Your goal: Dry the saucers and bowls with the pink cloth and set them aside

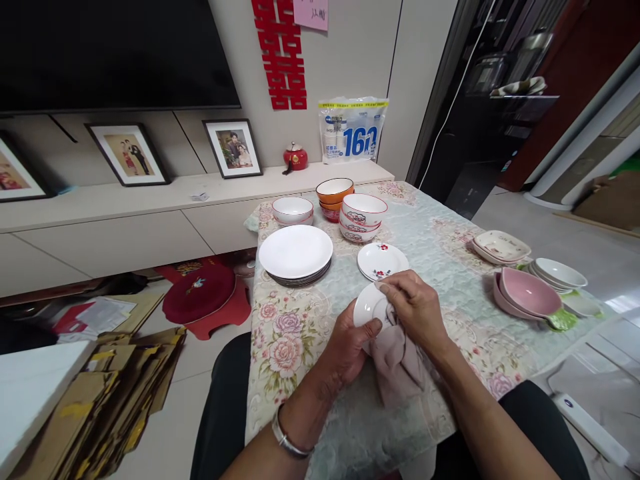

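Presently, I am viewing through the head camera a left hand [353,337] gripping a small white dish [367,308], its thumb pressing down on the face. The right hand [413,303] is clutching a mauve cloth [397,367] at the dish's far edge; I am not making out which fingertips are meeting bare rim. The dish is hanging above the near part of the flowered tablecloth [285,400], just this side of the small floral plates [375,257].

On handling, I am judging that the left thumb should be bearing firmly without pinching the thin rim, while the right fingers should be pressing the cloth flat and following the curve. Turning the dish in small steps should be serving better than twisting the wrists. The loose tail of cloth is hanging low, so I am favouring gathering it in.

Counting: one dish in hand, one cloth. Floral plates are numbering at least two. Large white plates [295,250] are making one stack, edges blurring past counting. Two orange bowls [335,198] are sitting over at least one red bowl [331,215]. Red-rimmed bowls [363,217] beside them are showing at least two. Rightward, I am counting two pink dishes [530,290], two squarish dishes [500,245] and several small white bowls [560,272].
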The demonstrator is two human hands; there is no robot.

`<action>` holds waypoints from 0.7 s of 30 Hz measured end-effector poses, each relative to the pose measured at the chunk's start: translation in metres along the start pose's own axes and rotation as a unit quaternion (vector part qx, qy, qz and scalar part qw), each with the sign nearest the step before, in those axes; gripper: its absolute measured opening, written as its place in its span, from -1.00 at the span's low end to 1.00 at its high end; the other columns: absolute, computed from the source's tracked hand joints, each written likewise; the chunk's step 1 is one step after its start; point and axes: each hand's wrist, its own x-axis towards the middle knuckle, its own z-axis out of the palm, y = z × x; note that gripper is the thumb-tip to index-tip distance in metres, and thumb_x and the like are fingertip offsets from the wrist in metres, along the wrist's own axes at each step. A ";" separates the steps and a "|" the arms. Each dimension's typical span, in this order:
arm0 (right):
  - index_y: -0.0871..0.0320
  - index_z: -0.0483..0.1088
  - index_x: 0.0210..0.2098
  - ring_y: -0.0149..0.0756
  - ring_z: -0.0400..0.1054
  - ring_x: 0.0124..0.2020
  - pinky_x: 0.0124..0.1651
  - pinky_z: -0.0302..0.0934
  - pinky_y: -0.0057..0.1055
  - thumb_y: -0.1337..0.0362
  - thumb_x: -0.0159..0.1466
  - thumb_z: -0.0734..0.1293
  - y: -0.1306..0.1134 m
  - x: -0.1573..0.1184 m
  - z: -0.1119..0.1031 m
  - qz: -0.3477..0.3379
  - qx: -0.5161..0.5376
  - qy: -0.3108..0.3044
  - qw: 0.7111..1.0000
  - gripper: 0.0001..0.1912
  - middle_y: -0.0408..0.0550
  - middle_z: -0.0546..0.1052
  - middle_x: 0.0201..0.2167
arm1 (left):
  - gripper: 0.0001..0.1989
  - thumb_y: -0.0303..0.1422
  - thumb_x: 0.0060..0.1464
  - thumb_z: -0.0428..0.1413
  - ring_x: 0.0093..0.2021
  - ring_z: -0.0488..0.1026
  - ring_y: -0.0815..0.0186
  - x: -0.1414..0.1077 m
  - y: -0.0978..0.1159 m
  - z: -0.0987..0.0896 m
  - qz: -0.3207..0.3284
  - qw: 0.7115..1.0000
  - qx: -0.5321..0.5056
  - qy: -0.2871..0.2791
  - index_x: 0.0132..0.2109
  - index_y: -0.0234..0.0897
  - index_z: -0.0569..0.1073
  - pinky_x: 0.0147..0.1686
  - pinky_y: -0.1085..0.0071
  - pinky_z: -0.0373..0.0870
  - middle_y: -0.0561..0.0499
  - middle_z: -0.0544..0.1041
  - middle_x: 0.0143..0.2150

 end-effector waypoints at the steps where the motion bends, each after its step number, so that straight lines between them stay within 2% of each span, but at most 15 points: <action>1: 0.06 0.52 -0.28 -0.18 0.38 -0.22 -0.12 0.26 -0.22 0.25 0.33 0.30 -0.005 -0.001 0.001 -0.018 -0.009 -0.017 1.000 -0.86 -0.04 0.53 -0.33 | -0.44 -0.41 -0.22 0.40 -0.23 0.48 0.22 0.000 0.000 -0.001 0.001 1.000 -0.001 -0.002 0.00 -0.30 0.50 -0.20 0.34 0.35 -0.06 0.60 -0.21; 4: 0.05 0.54 -0.29 -0.16 0.36 -0.20 -0.08 0.22 -0.19 0.27 0.32 0.30 -0.020 -0.002 0.003 -0.069 -0.021 -0.078 0.994 -0.85 -0.03 0.54 -0.33 | -0.53 -0.46 -0.21 0.40 -0.25 0.47 0.29 0.000 -0.002 -0.003 0.004 1.000 -0.005 -0.006 -0.07 -0.30 0.51 -0.21 0.39 0.34 -0.02 0.59 -0.22; 7: 0.05 0.54 -0.29 -0.15 0.36 -0.16 -0.04 0.20 -0.18 0.24 0.30 0.33 -0.017 -0.001 0.003 -0.045 0.009 -0.061 0.997 -0.87 -0.04 0.54 -0.31 | -0.53 -0.45 -0.18 0.38 -0.23 0.47 0.29 0.000 -0.002 -0.004 0.005 1.000 0.001 -0.012 -0.06 -0.31 0.51 -0.18 0.39 0.35 -0.03 0.59 -0.21; 10: 0.07 0.53 -0.33 -0.16 0.37 -0.16 -0.05 0.21 -0.22 0.16 0.26 0.36 -0.002 0.002 -0.002 0.056 0.094 -0.033 0.993 -0.85 -0.06 0.54 -0.29 | -0.46 -0.40 -0.18 0.38 -0.21 0.50 0.20 0.000 -0.001 -0.002 -0.006 1.000 0.008 -0.022 0.01 -0.32 0.50 -0.18 0.33 0.37 -0.09 0.60 -0.19; 13: 0.12 0.50 -0.36 -0.27 0.35 -0.36 -0.27 0.22 -0.34 0.06 0.21 0.39 0.008 0.002 -0.006 0.193 0.201 -0.066 0.958 -0.76 -0.13 0.52 -0.41 | -0.41 -0.38 -0.20 0.39 -0.17 0.52 0.12 -0.001 0.002 -0.001 -0.015 1.000 0.010 -0.026 0.04 -0.33 0.49 -0.16 0.28 0.38 -0.14 0.61 -0.15; 15: 0.15 0.50 -0.37 -0.32 0.31 -0.44 -0.34 0.19 -0.38 0.02 0.14 0.43 0.009 0.002 -0.005 0.257 0.248 -0.050 0.933 -0.70 -0.16 0.50 -0.47 | -0.40 -0.39 -0.22 0.40 -0.15 0.52 0.10 0.000 0.003 -0.001 -0.008 1.000 0.007 -0.010 0.04 -0.34 0.49 -0.14 0.26 0.38 -0.15 0.61 -0.14; 19: 0.16 0.50 -0.38 -0.31 0.31 -0.46 -0.34 0.22 -0.35 -0.01 0.02 0.50 0.012 0.001 0.000 0.321 0.301 0.014 0.898 -0.63 -0.14 0.51 -0.49 | -0.38 -0.45 -0.24 0.39 -0.13 0.52 0.12 0.003 0.004 -0.004 0.021 0.999 -0.011 0.035 0.05 -0.34 0.46 -0.08 0.23 0.38 -0.14 0.61 -0.11; 21: 0.16 0.51 -0.39 -0.27 0.35 -0.41 -0.29 0.23 -0.32 -0.01 0.03 0.49 0.016 0.000 0.003 0.315 0.279 0.030 0.907 -0.64 -0.10 0.53 -0.45 | -0.37 -0.45 -0.23 0.38 -0.11 0.52 0.11 0.004 0.004 -0.006 0.034 0.999 -0.015 0.039 0.07 -0.34 0.45 -0.05 0.22 0.38 -0.15 0.61 -0.08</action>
